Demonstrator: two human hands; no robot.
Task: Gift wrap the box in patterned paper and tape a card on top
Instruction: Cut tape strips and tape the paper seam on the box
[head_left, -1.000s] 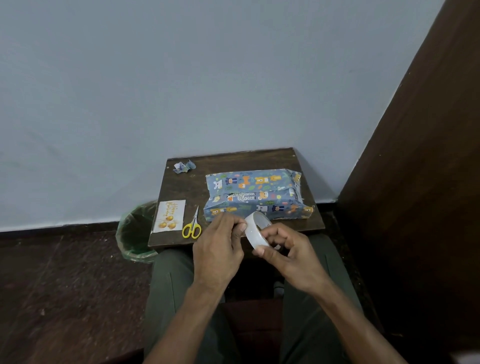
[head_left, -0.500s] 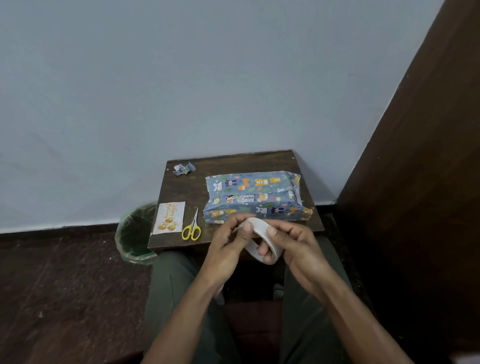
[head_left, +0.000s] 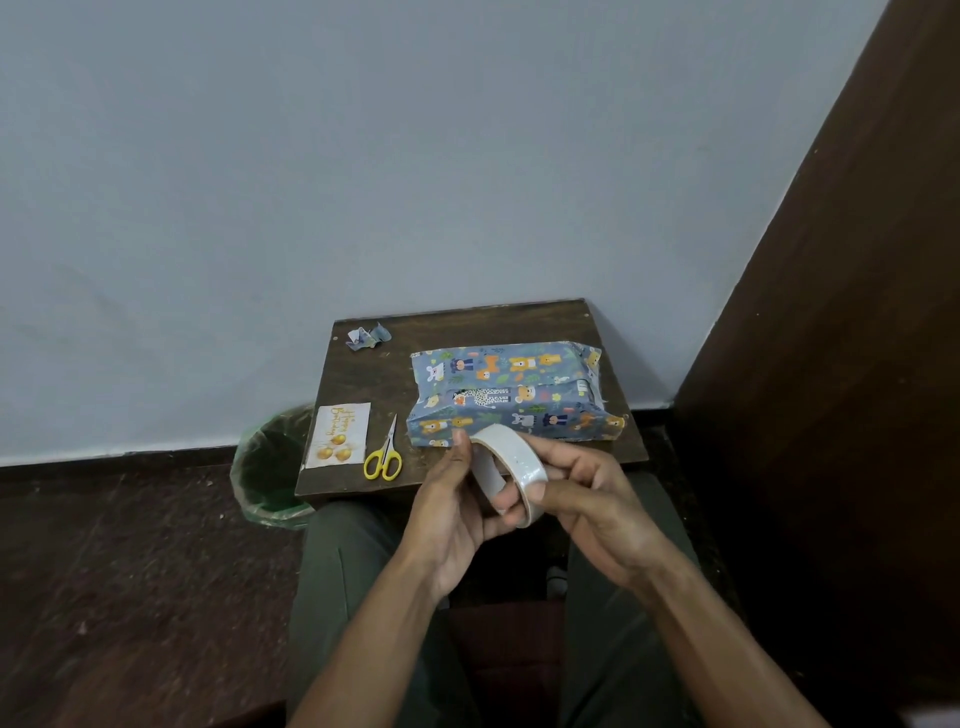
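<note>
The box (head_left: 506, 392), wrapped in blue paper with cartoon animals, lies on the right half of a small dark wooden table (head_left: 467, 325). A white birthday card (head_left: 338, 434) with gold balloons lies at the table's front left. In front of the table, above my lap, both hands hold a white roll of tape (head_left: 511, 470). My right hand (head_left: 587, 512) grips the roll, with fingers through its core. My left hand (head_left: 449, 512) holds the roll's left side, its thumb pressed on the outer surface near the top.
Yellow-handled scissors (head_left: 383, 457) lie between the card and the box. Paper scraps (head_left: 368, 338) sit at the table's far left corner. A green-lined bin (head_left: 270, 465) stands on the floor left of the table. A dark wooden panel (head_left: 831, 364) rises at the right.
The roll has been turned in my hands and drawn a little toward me. My left thumb has shifted onto its outer face, while my right fingers moved through the core.
</note>
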